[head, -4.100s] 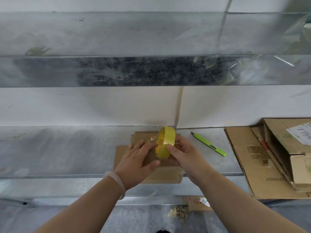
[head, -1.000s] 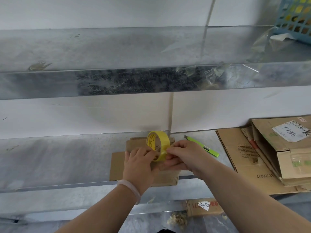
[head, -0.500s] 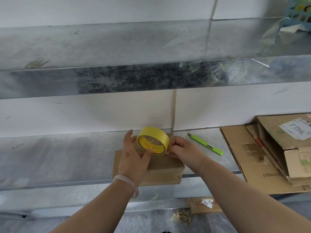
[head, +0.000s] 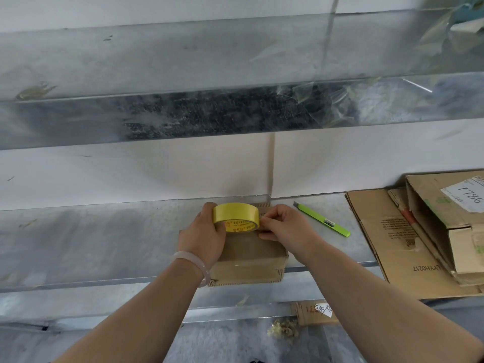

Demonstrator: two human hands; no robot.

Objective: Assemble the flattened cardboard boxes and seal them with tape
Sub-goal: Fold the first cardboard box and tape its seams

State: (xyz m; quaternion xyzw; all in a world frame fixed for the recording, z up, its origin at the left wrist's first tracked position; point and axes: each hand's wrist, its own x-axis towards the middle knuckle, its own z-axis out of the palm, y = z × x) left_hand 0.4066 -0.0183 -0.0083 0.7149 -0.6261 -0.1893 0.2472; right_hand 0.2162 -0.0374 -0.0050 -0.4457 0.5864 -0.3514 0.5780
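A left hand (head: 203,237) with a pale bracelet curls round a yellow roll of adhesive tape (head: 235,217), holding it steady on its edge atop a small brown cardboard box (head: 248,260). The box sits at the front edge of the shelf, and its top looks already closed. The right hand (head: 282,227) pinches at the roll's right rim, probably picking up the tape's loose end to pull a strip across the box. A slim lime-green utility knife (head: 323,222) lies just right of that hand, likely kept close for cutting. Further right is a pile of flattened brown cardboard sheets (head: 392,244) with an open labelled carton (head: 445,213) on it.

All of this rests on a grey galvanised metal shelf (head: 91,239) against a white wall (head: 131,171). Another metal shelf (head: 157,61) runs overhead.
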